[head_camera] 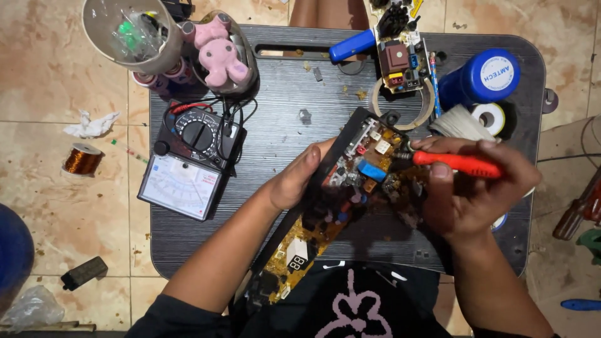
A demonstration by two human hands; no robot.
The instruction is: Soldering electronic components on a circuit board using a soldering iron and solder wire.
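Dark ribbed tabletop [282,125], left hand [297,178] gripping amber circuit board [350,188], right hand [469,200] holding red-handled tool [457,164]

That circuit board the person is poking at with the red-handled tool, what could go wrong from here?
The circuit board is tilted, propped only by the left hand, so it might slip as the right hand presses the red-handled tool in. The tip works among tightly packed parts, so a slip could damage a neighbour. The multimeter sits near the table edge with loose leads that a forearm could snag.
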